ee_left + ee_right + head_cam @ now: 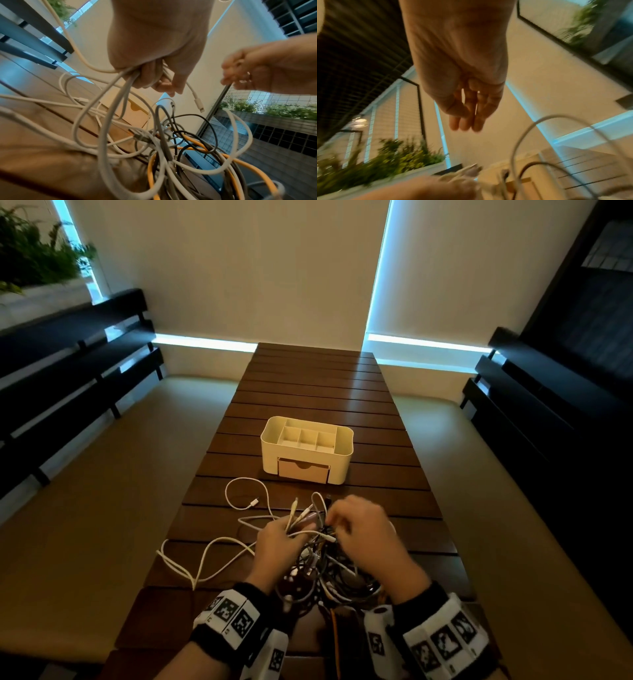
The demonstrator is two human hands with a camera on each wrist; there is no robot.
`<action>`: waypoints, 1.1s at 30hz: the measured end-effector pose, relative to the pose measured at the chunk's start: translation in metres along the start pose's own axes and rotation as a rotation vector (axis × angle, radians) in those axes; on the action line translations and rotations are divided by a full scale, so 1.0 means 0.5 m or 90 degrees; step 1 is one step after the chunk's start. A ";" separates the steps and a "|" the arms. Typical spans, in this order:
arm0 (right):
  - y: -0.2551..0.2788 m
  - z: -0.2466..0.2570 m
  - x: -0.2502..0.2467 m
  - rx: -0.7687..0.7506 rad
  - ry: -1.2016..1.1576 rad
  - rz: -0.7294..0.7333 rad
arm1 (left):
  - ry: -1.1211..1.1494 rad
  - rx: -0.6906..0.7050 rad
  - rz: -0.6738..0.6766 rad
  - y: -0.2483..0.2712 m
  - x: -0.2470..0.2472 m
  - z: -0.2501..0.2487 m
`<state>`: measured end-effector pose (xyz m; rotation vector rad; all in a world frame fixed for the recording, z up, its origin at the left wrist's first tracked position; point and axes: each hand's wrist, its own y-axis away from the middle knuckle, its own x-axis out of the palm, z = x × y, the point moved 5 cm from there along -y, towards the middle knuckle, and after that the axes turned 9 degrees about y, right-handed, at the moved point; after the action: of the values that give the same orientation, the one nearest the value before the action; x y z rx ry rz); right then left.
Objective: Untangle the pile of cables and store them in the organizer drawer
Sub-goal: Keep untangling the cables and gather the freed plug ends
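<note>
A tangled pile of white, grey, black and orange cables [329, 573] lies on the near end of the slatted wooden table [308, 392]. My left hand [286, 534] grips a bunch of white cables [126, 83] lifted out of the pile; a white connector [199, 104] dangles below the fist [154, 75]. My right hand [346, 520] hovers just right of it over the pile. Its fingers [467, 119] are straight and together and hold nothing. The cream organizer [344, 440] stands beyond the pile, its drawer [303, 471] closed.
A white cable [239, 491] loops loose on the table left of the pile, and another [191, 563] trails toward the left edge. Dark benches [68, 378] flank the table on both sides. An orange cable [197, 143] runs through the tangle.
</note>
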<state>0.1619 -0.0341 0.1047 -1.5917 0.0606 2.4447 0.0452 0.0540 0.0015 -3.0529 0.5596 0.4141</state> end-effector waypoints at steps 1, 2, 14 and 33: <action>-0.004 0.010 0.032 -0.003 0.037 0.092 | 0.003 0.006 0.007 0.004 0.005 -0.002; -0.007 0.014 0.067 -0.002 0.092 0.174 | 0.007 0.010 0.018 0.006 0.009 -0.002; 0.005 -0.103 0.200 0.140 0.231 0.192 | -0.140 -0.030 0.111 0.016 0.033 0.028; -0.013 -0.097 0.049 0.192 0.016 0.210 | 0.072 0.015 0.184 0.001 0.060 -0.041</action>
<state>0.1973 -0.0310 0.0629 -1.5766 0.7134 2.4920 0.0773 0.0420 0.0133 -2.9916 1.0091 0.2358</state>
